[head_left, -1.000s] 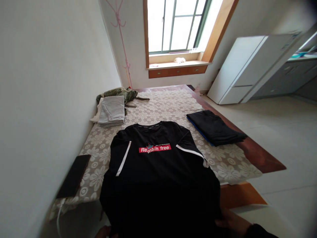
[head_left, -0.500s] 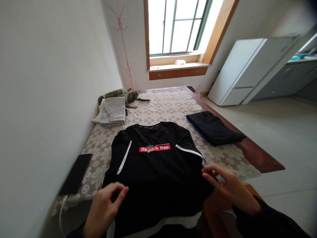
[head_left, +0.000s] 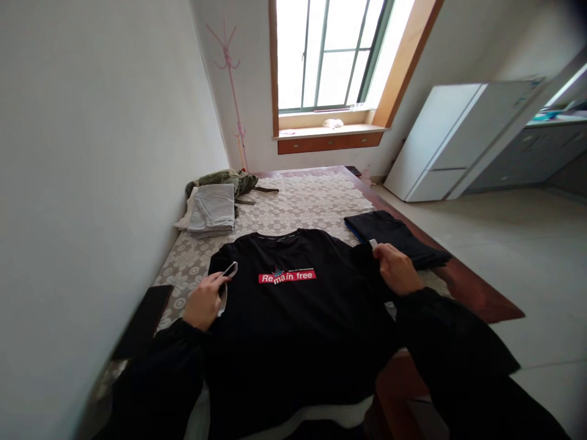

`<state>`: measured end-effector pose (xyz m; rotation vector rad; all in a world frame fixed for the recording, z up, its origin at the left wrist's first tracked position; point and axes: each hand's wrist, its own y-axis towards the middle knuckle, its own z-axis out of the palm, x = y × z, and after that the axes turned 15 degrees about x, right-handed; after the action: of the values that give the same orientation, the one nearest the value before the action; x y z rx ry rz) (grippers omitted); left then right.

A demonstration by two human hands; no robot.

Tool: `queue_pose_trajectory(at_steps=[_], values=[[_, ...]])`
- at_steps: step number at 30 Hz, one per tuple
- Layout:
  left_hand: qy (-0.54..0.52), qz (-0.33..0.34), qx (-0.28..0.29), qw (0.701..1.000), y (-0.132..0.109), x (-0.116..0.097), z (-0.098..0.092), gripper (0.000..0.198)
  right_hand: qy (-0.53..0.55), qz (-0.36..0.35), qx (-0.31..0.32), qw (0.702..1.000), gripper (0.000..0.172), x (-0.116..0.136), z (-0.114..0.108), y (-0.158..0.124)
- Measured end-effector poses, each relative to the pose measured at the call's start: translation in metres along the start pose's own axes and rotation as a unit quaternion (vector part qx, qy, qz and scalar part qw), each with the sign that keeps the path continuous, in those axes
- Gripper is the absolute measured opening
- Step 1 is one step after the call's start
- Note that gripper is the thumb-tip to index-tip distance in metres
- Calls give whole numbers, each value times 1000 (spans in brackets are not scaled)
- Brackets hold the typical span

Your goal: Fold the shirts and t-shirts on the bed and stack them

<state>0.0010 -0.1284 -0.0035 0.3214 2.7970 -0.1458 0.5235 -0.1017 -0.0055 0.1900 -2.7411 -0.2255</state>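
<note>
A black T-shirt with a red "Remain free" print lies spread face up on the table, its collar away from me. My left hand is closed on the white-trimmed edge of the left sleeve, which is lifted a little. On the other side, my right hand pinches the white trim of the right sleeve and holds it raised, out toward the folded dark clothes. The shirt's white-trimmed hem hangs over the table's near edge.
Folded dark clothes lie at the right, folded grey clothes at the left beside a green backpack. A black flat object sits at the left edge. Beyond stand a pink coat rack and a white refrigerator.
Both hands have moved forward from the shirt's lower sides to the sleeves and taken hold of their trimmed edges. The sleeves are now lifted off the shirt's body.
</note>
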Motion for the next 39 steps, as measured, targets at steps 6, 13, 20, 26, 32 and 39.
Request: queue_pose_trajectory(at_steps=[6,13,20,26,32,39], values=[[-228,-135,-133,955,-5,54,-33,51,112,43,2,993,30,-33,-14,4],[-212,-199,-116,950,-23,68,-25,55,161,82,18,983,39,-49,-4,-3],[-136,-173,-84,972,-39,86,-2,68,95,73,33,992,53,-65,5,-19],[-42,-183,-55,981,-37,94,-27,69,-35,33,23,999,52,-51,-23,-17],[17,-120,29,992,37,82,-57,50,-91,-33,106,990,35,-3,-31,55],[-38,-104,101,989,90,78,-44,33,-165,47,227,959,31,9,20,115]])
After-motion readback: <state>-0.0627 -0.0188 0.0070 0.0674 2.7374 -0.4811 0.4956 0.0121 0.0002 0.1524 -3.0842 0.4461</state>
